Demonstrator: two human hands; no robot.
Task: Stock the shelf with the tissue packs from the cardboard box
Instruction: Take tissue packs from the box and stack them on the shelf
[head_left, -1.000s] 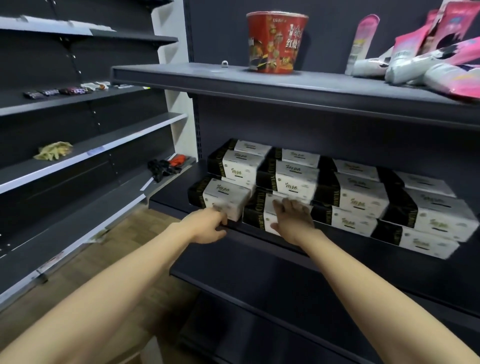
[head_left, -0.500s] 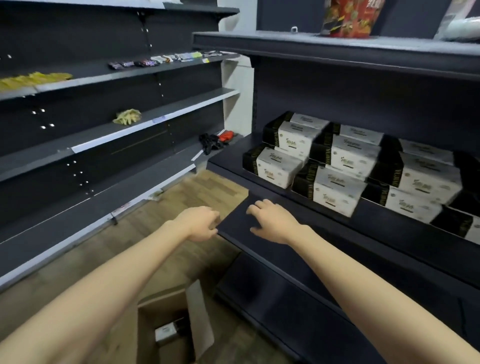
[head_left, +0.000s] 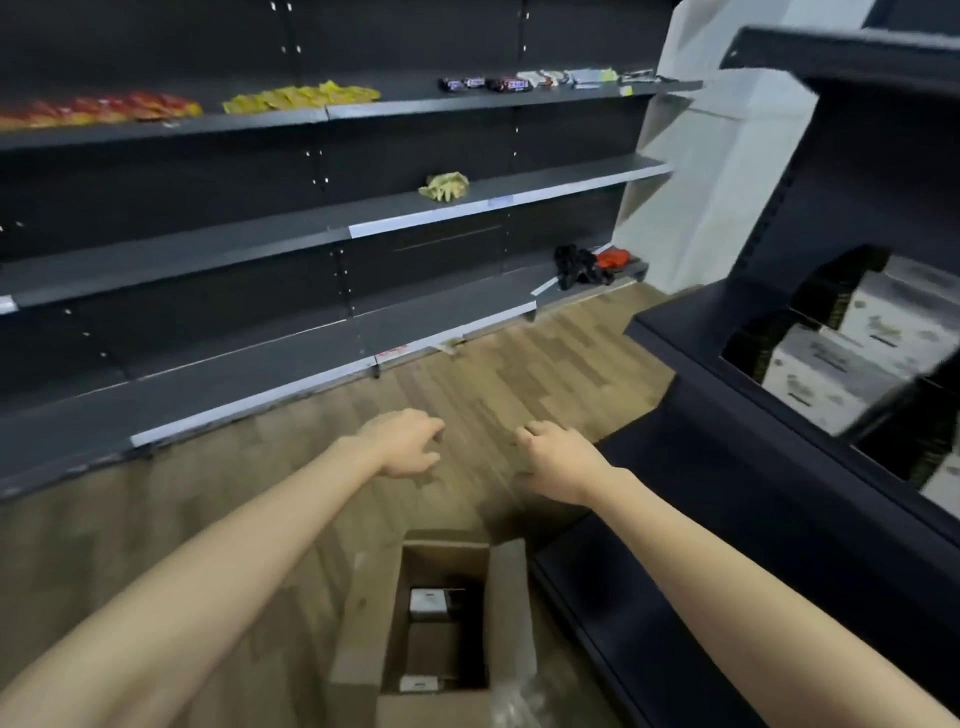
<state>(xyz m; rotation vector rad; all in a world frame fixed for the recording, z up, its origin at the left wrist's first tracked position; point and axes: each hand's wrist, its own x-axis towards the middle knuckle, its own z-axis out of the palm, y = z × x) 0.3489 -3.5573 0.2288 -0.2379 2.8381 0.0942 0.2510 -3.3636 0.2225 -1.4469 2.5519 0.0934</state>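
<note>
An open cardboard box (head_left: 509, 597) stands on the wooden floor at the bottom centre. Inside it lie two tissue packs, one (head_left: 428, 603) near the far wall and one (head_left: 418, 683) near the front wall. Stacked black-and-white tissue packs (head_left: 852, 364) sit on the dark shelf (head_left: 727, 384) at the right, blurred. My left hand (head_left: 405, 441) and my right hand (head_left: 558, 462) hang side by side above the floor, just beyond the box. Both are empty with loosely curled fingers.
A long grey shelving unit (head_left: 260, 244) runs along the left, holding red and yellow snack bags (head_left: 301, 98), chocolate bars (head_left: 488, 83), a yellow glove (head_left: 444, 187) and black and red gloves (head_left: 587, 265). Wooden floor (head_left: 493, 374) lies between the two units.
Both hands have come off the tissue packs on the right shelf and dropped back over the floor. My view has swung left and down, bringing the box into sight.
</note>
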